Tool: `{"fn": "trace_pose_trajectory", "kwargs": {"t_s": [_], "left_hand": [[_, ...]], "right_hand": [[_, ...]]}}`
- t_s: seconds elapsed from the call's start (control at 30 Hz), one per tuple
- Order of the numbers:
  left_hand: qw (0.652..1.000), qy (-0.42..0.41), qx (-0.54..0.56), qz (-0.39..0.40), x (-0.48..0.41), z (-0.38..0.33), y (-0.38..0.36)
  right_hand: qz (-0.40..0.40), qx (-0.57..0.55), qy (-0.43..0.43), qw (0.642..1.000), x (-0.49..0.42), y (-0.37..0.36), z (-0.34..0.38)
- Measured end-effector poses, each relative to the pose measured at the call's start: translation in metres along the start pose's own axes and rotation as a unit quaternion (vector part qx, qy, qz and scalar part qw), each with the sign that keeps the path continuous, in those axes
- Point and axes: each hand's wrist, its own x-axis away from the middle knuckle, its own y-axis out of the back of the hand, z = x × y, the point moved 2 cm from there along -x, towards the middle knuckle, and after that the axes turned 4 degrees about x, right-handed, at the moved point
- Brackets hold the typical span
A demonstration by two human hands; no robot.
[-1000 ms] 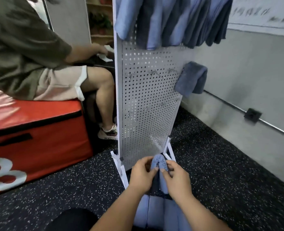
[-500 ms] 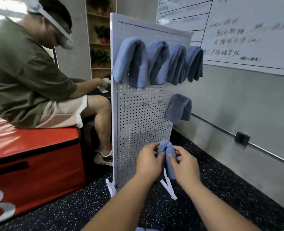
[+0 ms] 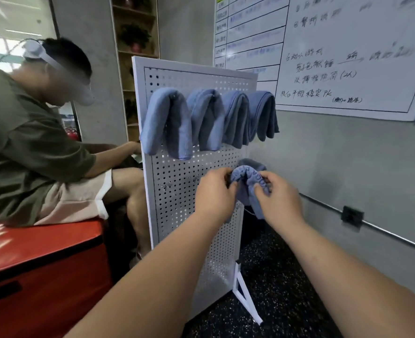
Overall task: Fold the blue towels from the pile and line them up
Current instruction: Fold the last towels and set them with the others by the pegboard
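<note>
My fingers (image 3: 226, 177) are pinching a folded blue towel (image 3: 245, 182), with my left hand (image 3: 215, 191) and right hand (image 3: 278, 198) curling round either side of its fold, at the lower row of the pegboard (image 3: 177, 198). Four towels (image 3: 208, 120) are hanging above and a fifth towel (image 3: 251, 163) just behind mine (the pile isn't showing). Open room is lying leftward, I'm judging, and the wall (image 3: 347, 172) is crowding my right.

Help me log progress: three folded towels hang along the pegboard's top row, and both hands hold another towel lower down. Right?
Not quite. The head view shows four towels on the pegboard's top row, not three. The left hand and right hand do hold another towel lower down.
</note>
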Motion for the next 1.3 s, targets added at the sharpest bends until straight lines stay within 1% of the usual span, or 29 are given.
{"fn": "trace_pose_trajectory", "kwargs": {"t_s": [0.1,0.4,0.57,0.67,0.77,0.87,0.93,1.07,1.17,1.3], "left_hand": [[1.000,-0.003,-0.012,-0.021,-0.014,0.001,-0.003],[0.995,-0.022,-0.061,-0.077,-0.034,0.016,-0.026],[0.994,0.005,-0.081,-0.070,-0.043,0.031,-0.036],[0.989,0.008,-0.119,-0.083,-0.046,0.037,-0.040],[0.985,0.011,-0.138,-0.108,-0.046,0.042,-0.044],[0.978,0.011,-0.164,-0.129,-0.043,0.050,-0.049],[0.972,0.005,-0.182,-0.146,-0.040,0.058,-0.051],[0.962,-0.016,-0.226,-0.152,-0.039,0.066,-0.052],[0.959,-0.050,-0.251,-0.124,-0.037,0.066,-0.052],[0.946,-0.123,-0.285,-0.094,-0.037,0.067,-0.049]], "right_hand": [[0.002,0.010,0.016,1.000,-0.019,-0.003,0.002],[0.015,0.004,0.007,1.000,-0.049,-0.035,-0.005],[0.024,0.005,0.003,1.000,-0.050,-0.054,-0.020],[0.030,0.014,-0.011,0.999,-0.050,-0.062,-0.028],[0.026,-0.013,-0.019,0.999,-0.051,-0.073,-0.031],[0.026,-0.039,-0.012,0.999,-0.051,-0.086,-0.031],[0.030,-0.023,0.002,0.999,-0.050,-0.093,-0.032],[0.034,0.032,0.023,0.999,-0.042,-0.103,-0.037],[0.037,0.029,0.027,0.999,-0.039,-0.109,-0.047],[0.045,0.017,0.044,0.998,-0.034,-0.113,-0.055]]}}
